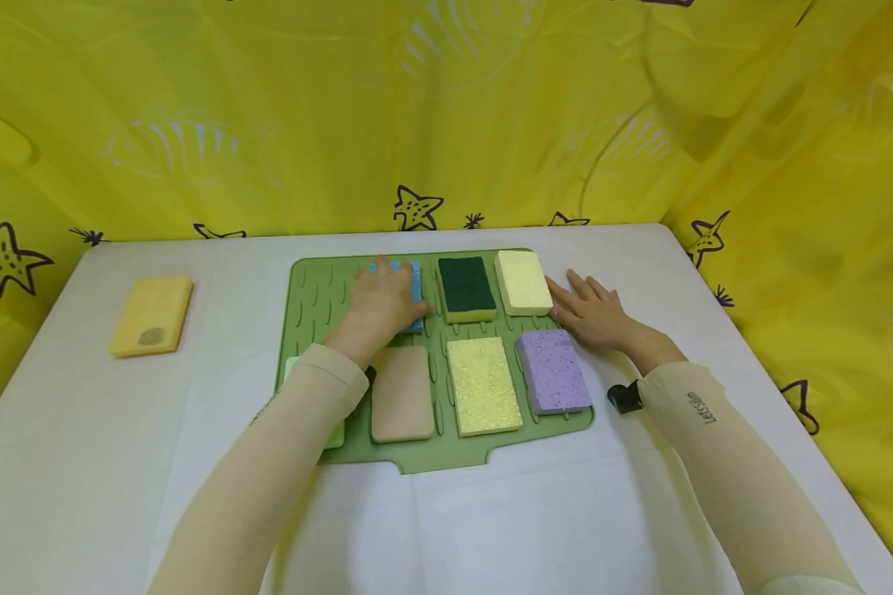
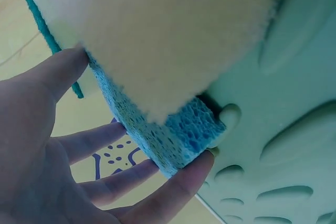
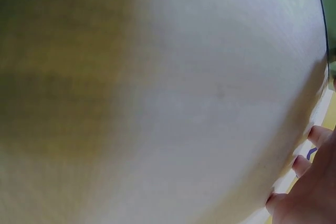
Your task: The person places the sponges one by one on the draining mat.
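Observation:
My left hand [image 1: 378, 304] lies over a blue sponge [image 1: 416, 283] on the green ridged mat [image 1: 314, 289]. In the left wrist view, thumb and fingertips span the side and end of the blue sponge [image 2: 197, 129]; a blurred beige sponge [image 2: 173, 30] covers part of it. My right hand [image 1: 591, 316] rests on the table with its fingers spread, fingertips beside the mat's right edge and a pale yellow sponge [image 1: 523, 283]. Whether they touch that sponge is hard to tell. The right wrist view shows mostly tablecloth and a few fingers.
On the mat lie a green-topped sponge [image 1: 466, 285], a beige sponge [image 1: 403, 395], a speckled yellow sponge [image 1: 484, 386], a purple sponge [image 1: 554, 372] and a light green piece [image 1: 335, 436], partly under my left sleeve. A yellow sponge [image 1: 152, 316] lies on the table at left.

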Action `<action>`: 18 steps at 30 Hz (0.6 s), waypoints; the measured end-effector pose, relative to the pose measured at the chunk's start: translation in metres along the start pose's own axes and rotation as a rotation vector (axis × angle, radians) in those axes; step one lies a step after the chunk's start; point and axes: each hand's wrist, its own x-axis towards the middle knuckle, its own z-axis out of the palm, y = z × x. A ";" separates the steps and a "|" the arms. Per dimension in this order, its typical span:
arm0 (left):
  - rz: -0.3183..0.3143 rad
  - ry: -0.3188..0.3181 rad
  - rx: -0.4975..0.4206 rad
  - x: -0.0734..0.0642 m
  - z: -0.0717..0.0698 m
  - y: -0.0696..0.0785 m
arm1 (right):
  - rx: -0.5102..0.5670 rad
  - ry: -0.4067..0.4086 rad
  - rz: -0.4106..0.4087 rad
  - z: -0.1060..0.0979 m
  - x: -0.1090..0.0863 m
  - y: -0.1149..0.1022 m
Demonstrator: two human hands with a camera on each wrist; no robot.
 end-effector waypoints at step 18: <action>0.032 -0.021 -0.212 -0.011 -0.024 -0.033 | -0.006 0.005 0.005 -0.001 -0.001 -0.001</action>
